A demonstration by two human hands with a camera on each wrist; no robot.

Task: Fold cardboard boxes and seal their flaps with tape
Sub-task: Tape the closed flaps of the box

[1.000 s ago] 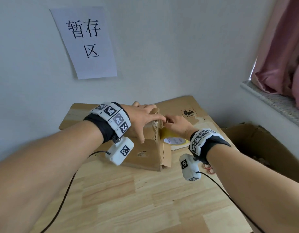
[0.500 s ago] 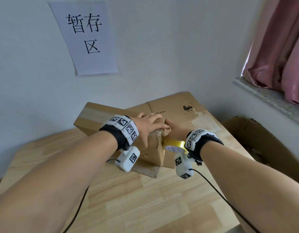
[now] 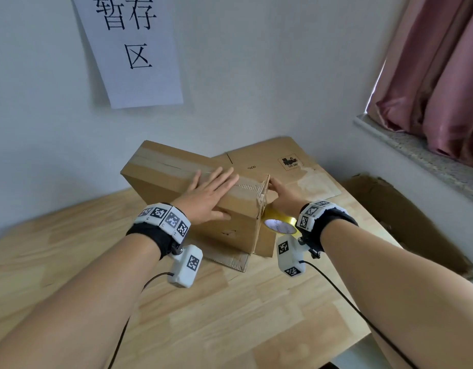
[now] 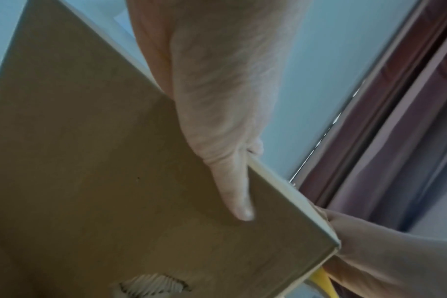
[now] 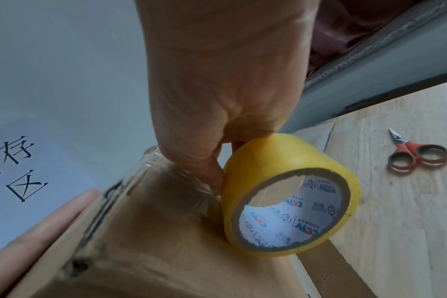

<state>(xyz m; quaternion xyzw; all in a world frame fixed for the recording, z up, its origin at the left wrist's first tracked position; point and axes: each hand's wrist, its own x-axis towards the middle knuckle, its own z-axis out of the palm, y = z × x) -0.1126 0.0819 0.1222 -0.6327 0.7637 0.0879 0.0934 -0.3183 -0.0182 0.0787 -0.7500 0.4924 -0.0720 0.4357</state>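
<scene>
A brown cardboard box (image 3: 176, 179) stands on the wooden table, its long top seam covered with clear tape. My left hand (image 3: 211, 193) lies flat on the box top with straight fingers, thumb (image 4: 236, 193) down the near side. My right hand (image 3: 282, 194) is at the box's right end, where a flap edge sticks up. It holds the yellow tape roll (image 5: 291, 195), also seen under my wrist (image 3: 279, 223). A clear strip of tape (image 5: 181, 181) runs from the roll onto the box end (image 5: 146, 242).
Red-handled scissors (image 5: 419, 155) lie on the table right of the roll. Flat cardboard sheets (image 3: 286, 163) lie behind the box against the wall. An open cardboard box (image 3: 405, 214) stands off the table's right edge. A paper sign (image 3: 131, 49) hangs on the wall.
My left hand went from gripping the box's right end to lying flat on its top. The roll moved down the box end beneath my right wrist. The head view tilted and came closer.
</scene>
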